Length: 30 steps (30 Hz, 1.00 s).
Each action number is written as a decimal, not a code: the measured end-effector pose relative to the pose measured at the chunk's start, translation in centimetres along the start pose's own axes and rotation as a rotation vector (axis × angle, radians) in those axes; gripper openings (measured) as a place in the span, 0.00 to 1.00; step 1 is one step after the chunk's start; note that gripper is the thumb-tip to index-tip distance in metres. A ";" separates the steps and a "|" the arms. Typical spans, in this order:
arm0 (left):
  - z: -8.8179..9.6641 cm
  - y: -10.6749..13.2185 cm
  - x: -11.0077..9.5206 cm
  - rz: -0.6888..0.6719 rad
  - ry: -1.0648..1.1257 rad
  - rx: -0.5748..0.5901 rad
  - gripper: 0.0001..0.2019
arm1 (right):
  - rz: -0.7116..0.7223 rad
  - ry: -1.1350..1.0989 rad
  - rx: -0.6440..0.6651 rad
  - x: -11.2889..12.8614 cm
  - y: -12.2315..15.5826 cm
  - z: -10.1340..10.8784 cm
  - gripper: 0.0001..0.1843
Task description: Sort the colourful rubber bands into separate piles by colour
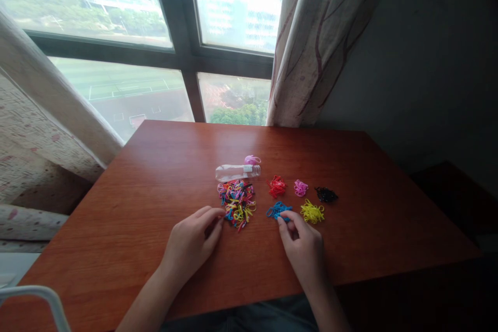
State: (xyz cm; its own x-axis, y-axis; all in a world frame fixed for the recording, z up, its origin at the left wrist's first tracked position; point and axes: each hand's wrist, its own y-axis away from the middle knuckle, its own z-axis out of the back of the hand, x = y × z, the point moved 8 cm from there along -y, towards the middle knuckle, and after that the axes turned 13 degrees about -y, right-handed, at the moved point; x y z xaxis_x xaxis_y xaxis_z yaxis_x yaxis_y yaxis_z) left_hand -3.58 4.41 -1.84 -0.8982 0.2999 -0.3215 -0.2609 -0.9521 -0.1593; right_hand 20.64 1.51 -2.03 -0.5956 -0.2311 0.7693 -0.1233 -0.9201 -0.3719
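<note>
While the broad wooden table (128, 218) carries everything, the left hand (190, 241) rests its fingertips at the near-left edge of the mixed heap (237, 199), and the right hand (305, 246) reaches into the near side of the blue pile (274, 211). Each grip is drawn to a narrow pinch; whether either has hold of a band, I cannot tell. The step looks like sorting by colour, and the next move probably calls for teasing out one loop. Multicoloured and tangled, the heap lies before a clear bottle (232, 173); smaller yellow (312, 211), red (276, 187), black (326, 195) and pink (301, 188) piles sit to the right.
</note>
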 end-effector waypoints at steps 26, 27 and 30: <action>0.1 0.1 0.1 0.008 0.036 -0.005 0.08 | 0.051 0.008 0.217 4.2 1.9 -5.6 0.08; 0.1 0.1 0.0 0.007 0.042 -0.007 0.08 | 0.046 0.011 0.228 4.2 1.9 -5.8 0.08; 0.0 0.4 -0.9 -0.026 0.045 0.003 0.07 | 0.036 0.016 0.246 4.0 1.9 -5.9 0.08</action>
State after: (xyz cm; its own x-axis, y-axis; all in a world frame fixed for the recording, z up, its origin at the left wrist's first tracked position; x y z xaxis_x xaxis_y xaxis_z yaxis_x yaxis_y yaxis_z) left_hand -2.85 3.77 -1.62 -0.8744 0.3265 -0.3588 -0.2849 -0.9443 -0.1649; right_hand 13.36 0.71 -2.73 -0.6092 -0.2622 0.7484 0.0942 -0.9610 -0.2600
